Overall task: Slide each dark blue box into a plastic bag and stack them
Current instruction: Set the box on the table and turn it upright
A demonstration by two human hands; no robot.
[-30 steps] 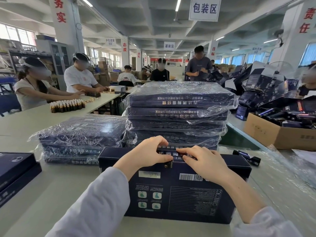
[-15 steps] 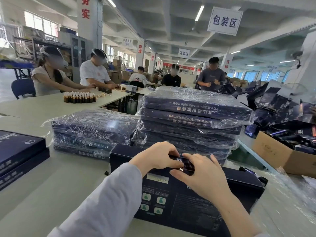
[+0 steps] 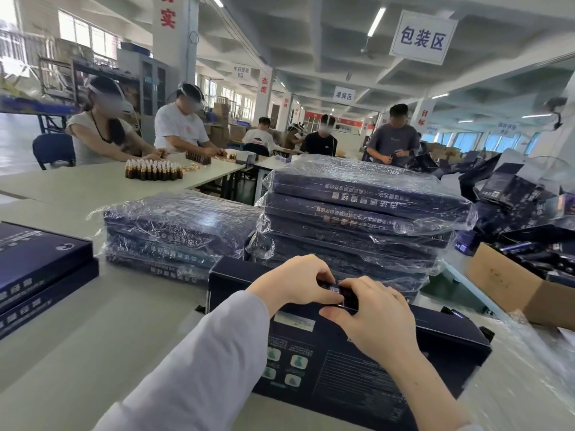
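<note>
A dark blue box (image 3: pixel 348 381) lies flat on the table in front of me, its printed back facing up. My left hand (image 3: pixel 295 283) and my right hand (image 3: pixel 370 318) meet at the middle of its far edge, fingers curled, pinching a small dark clasp or tab (image 3: pixel 339 292) there. Behind the box stand two stacks of bagged boxes: a tall stack (image 3: pixel 357 219) and a lower stack (image 3: pixel 177 231) to its left. Two unbagged boxes (image 3: pixel 37 269) lie stacked at the left edge. Loose clear plastic bags (image 3: pixel 529 368) lie on the table at the right.
An open cardboard carton (image 3: pixel 510 284) of dark items sits at the right, with dark folded packaging (image 3: pixel 513 194) piled behind it. Several people work at a table at back left, where small brown bottles (image 3: pixel 154 171) stand in rows.
My view has swung left and the box now looks tilted. Both hands stayed at the box's far edge and drew closer together over the small clasp.
</note>
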